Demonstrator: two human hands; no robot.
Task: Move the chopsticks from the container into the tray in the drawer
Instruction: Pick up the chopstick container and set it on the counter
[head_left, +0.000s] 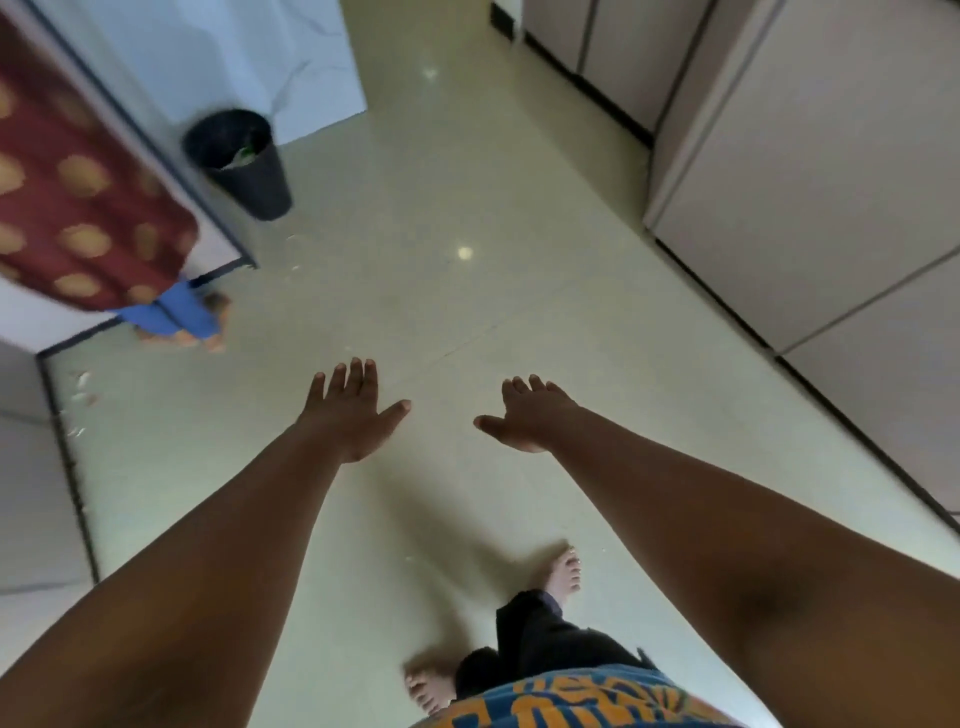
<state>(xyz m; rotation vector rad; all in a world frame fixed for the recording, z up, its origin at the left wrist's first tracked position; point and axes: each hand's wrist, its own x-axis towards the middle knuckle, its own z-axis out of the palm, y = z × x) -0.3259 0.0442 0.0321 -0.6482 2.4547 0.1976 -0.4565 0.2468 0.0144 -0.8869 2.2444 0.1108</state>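
**Two empty hands held out over the kitchen floor**

The person stands on a shiny cream floor (467, 312) and holds both arms straight out in front. Both arms are bare and reach forward and down, with a gap between them.

The left hand (353, 415) is flat, with its back facing up. Its fingers are straight and close together, and the thumb sticks out to the side, toward the other hand. It holds nothing.

The right hand (524, 415) is also wide and loose. Its fingers bend down a little at the tips, and its thumb points toward the left hand. It holds nothing too. The two thumbs are near each other but do not touch.

The chopsticks, the container, the tray and the drawer cannot be seen from here.

Below the arms, the person's two bare feet (563, 571) are on the floor, one ahead of the other. Dark trousers (535, 644) and a blue shirt with orange letters (571, 701) show at the bottom.

A black bin (244, 166) stands on the floor to the left, next to a white wall. Another person stands at the left edge, in a red dress with yellow spots (78, 197) and blue trousers (166, 312). Pale cupboard doors (805, 182) run along the right side. Small white bits (78, 400) lie on the floor by the left wall.
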